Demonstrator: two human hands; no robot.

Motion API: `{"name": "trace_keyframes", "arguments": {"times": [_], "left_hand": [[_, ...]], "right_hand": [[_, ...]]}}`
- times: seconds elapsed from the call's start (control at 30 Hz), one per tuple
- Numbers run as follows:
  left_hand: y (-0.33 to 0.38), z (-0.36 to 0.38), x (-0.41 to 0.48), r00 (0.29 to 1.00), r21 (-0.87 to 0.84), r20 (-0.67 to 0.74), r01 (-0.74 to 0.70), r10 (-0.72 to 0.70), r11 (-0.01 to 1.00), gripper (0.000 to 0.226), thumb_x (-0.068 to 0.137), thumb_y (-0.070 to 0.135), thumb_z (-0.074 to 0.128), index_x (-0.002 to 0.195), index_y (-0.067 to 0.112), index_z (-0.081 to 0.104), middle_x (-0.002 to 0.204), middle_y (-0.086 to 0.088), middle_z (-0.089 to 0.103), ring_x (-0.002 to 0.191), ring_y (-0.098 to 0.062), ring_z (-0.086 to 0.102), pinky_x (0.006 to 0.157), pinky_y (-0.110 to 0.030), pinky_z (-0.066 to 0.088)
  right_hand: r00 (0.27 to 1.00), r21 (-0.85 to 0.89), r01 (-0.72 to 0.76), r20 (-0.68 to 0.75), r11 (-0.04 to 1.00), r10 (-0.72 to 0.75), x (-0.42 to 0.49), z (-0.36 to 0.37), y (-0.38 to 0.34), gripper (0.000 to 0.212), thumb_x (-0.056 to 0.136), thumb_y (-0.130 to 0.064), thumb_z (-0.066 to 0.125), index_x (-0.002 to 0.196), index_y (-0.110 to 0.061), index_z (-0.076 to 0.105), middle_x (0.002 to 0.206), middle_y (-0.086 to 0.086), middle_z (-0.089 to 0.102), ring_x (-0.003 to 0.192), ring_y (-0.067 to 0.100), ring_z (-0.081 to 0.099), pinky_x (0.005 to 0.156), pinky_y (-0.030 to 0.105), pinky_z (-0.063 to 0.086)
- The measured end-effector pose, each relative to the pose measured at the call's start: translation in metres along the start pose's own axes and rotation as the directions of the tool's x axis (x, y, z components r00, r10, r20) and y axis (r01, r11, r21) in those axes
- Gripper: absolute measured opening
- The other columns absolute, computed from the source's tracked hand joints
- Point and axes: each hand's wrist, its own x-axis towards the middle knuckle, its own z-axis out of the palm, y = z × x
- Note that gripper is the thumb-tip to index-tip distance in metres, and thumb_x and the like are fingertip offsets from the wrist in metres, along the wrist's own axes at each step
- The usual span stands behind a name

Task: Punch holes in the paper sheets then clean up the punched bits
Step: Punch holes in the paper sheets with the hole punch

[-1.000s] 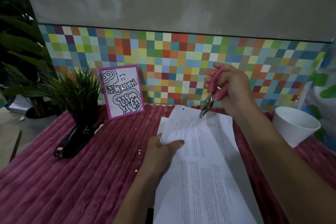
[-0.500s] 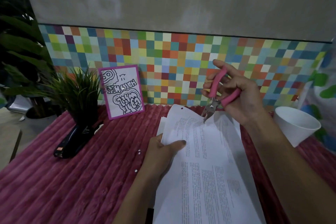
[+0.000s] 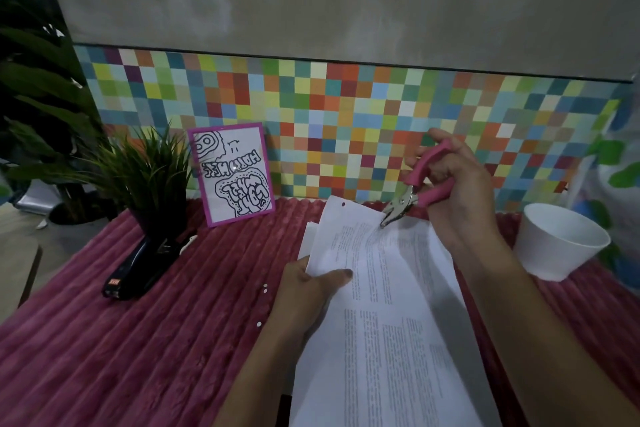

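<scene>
Passable: ribbed crimson plush table cover left of my left hand. Back left: black stapler, green potted plant, pink-framed doodle card. Centre: white printed paper sheets, my right hand with pink-handled hole punch at their far edge. Right: white paper cup.

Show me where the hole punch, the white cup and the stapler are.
hole punch [image 3: 407,200], head view, metal head.
white cup [image 3: 550,255], head view, outer wall.
stapler [image 3: 138,266], head view, black body.

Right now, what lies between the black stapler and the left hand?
Head view: ribbed pink cloth between stapler and left hand, bare except three white punched bits near the hand.
</scene>
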Motion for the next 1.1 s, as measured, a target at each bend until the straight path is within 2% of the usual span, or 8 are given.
{"name": "trace_keyframes", "arguments": {"times": [0.1, 0.23, 0.3, 0.4, 0.53, 0.7, 0.9, 1.1], "left_hand": [[0.001, -0.002, -0.001, 1.000, -0.007, 0.014, 0.008, -0.008, 1.000, 0.026, 0.087, -0.004, 0.062, 0.111, 0.002, 0.069, 0.102, -0.016, 0.075, 0.092, -0.035, 0.072, 0.084, -0.050, 0.058], [0.001, -0.005, 0.000, 0.999, -0.021, 0.041, 0.016, -0.015, 1.000, 0.027, 0.086, -0.001, 0.064, 0.112, 0.001, 0.069, 0.104, -0.019, 0.073, 0.094, -0.039, 0.071, 0.085, -0.054, 0.056], [0.001, -0.006, 0.001, 0.999, -0.034, 0.039, 0.014, -0.013, 0.999, 0.027, 0.086, -0.002, 0.064, 0.113, 0.000, 0.068, 0.104, -0.019, 0.073, 0.093, -0.038, 0.071, 0.082, -0.051, 0.058], [0.001, -0.007, 0.002, 0.999, -0.045, 0.028, 0.018, -0.016, 0.999, 0.026, 0.086, -0.003, 0.064, 0.111, -0.001, 0.068, 0.100, -0.019, 0.074, 0.088, -0.036, 0.073, 0.068, -0.040, 0.061], [0.002, -0.010, 0.002, 0.999, -0.030, 0.042, 0.032, -0.031, 0.999, 0.024, 0.086, -0.002, 0.064, 0.110, 0.000, 0.069, 0.098, -0.018, 0.075, 0.086, -0.035, 0.073, 0.064, -0.036, 0.060], [0.001, -0.012, 0.002, 0.992, -0.044, 0.085, 0.099, -0.095, 0.994, 0.026, 0.085, -0.002, 0.065, 0.110, -0.002, 0.069, 0.102, -0.023, 0.073, 0.092, -0.041, 0.071, 0.071, -0.041, 0.060], [0.001, -0.015, 0.004, 0.988, -0.045, 0.103, 0.119, -0.114, 0.992, 0.028, 0.083, -0.001, 0.067, 0.111, 0.001, 0.070, 0.103, -0.022, 0.073, 0.094, -0.042, 0.070, 0.078, -0.047, 0.059], [0.001, -0.014, 0.003, 0.986, -0.062, 0.108, 0.131, -0.123, 0.989, 0.030, 0.082, 0.000, 0.067, 0.113, 0.001, 0.069, 0.104, -0.022, 0.073, 0.095, -0.042, 0.070, 0.075, -0.045, 0.059]], "right_hand": [[0.993, 0.024, -0.115, -0.026, 0.993, 0.116, 0.004, -0.010, -0.004, 0.042, 0.088, -0.001, 0.048, 0.120, -0.020, 0.066, 0.102, 0.005, 0.063, 0.089, 0.017, 0.063, 0.091, 0.046, 0.054], [0.981, -0.026, -0.192, -0.003, 0.981, 0.192, 0.001, -0.028, 0.002, 0.020, 0.099, -0.013, 0.048, 0.112, -0.010, 0.062, 0.075, 0.001, 0.067, 0.066, 0.012, 0.063, 0.058, 0.028, 0.047], [0.979, -0.044, -0.204, -0.002, 0.978, 0.204, 0.000, -0.037, 0.004, 0.017, 0.101, -0.016, 0.047, 0.097, -0.006, 0.060, 0.087, 0.011, 0.071, 0.058, 0.015, 0.063, 0.054, 0.027, 0.040], [0.970, -0.030, -0.243, -0.026, 0.969, 0.243, 0.001, -0.051, 0.005, 0.019, 0.100, -0.019, 0.049, 0.095, -0.005, 0.062, 0.109, 0.023, 0.068, 0.058, 0.015, 0.062, 0.052, 0.025, 0.046], [0.971, -0.104, -0.238, -0.045, 0.966, 0.234, 0.003, -0.058, 0.006, 0.018, 0.096, -0.019, 0.055, 0.089, -0.007, 0.067, 0.108, 0.026, 0.064, 0.050, 0.013, 0.056, 0.041, 0.022, 0.040], [0.983, -0.114, -0.105, 0.139, 0.988, 0.121, 0.002, -0.060, -0.007, 0.022, 0.093, -0.023, 0.054, 0.105, -0.012, 0.069, 0.075, 0.000, 0.066, 0.050, 0.008, 0.048, 0.049, 0.024, 0.044], [0.950, -0.183, 0.030, 0.312, 0.983, 0.029, -0.007, -0.053, -0.020, 0.023, 0.093, -0.027, 0.050, 0.109, -0.021, 0.065, 0.106, 0.010, 0.074, 0.069, 0.014, 0.070, 0.051, 0.023, 0.056], [0.977, -0.185, -0.014, 0.206, 0.983, 0.053, -0.011, -0.052, -0.018, 0.033, 0.089, -0.024, 0.059, 0.121, -0.019, 0.065, 0.100, 0.015, 0.074, 0.075, 0.023, 0.074, 0.049, 0.025, 0.058]]}}
